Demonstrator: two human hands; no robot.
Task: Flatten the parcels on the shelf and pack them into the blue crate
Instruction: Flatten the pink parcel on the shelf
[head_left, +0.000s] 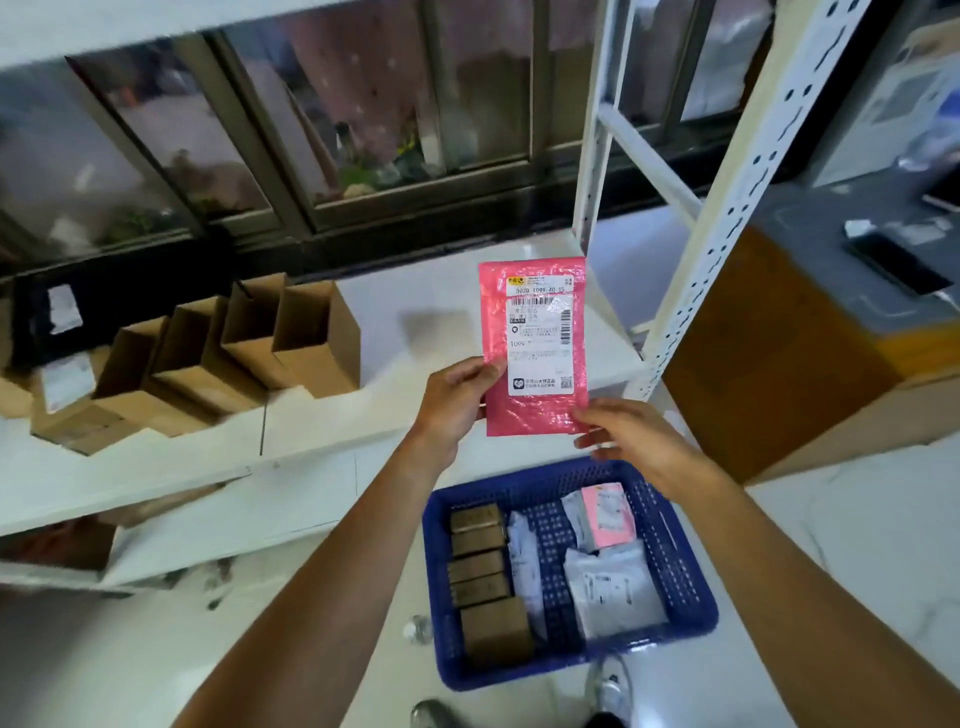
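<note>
A flat pink bubble mailer (535, 410) with a white shipping label is held upright over the white shelf (156, 467). My left hand (457, 395) pinches its lower left edge. My right hand (628, 436) touches its lower right corner with the fingertips, fingers loosely spread. Below on the floor stands the blue crate (675, 561). It holds a row of several small brown boxes (483, 571) along its left side, plus white poly mailers (613, 587) and a small pink parcel (608, 514) on the right.
Several open brown cartons (249, 343) stand in a row on the shelf's left part. A white perforated shelf upright (727, 218) rises at the right. Beyond it is a brown cabinet (769, 353) with a phone (898, 262) on top. A window runs behind the shelf.
</note>
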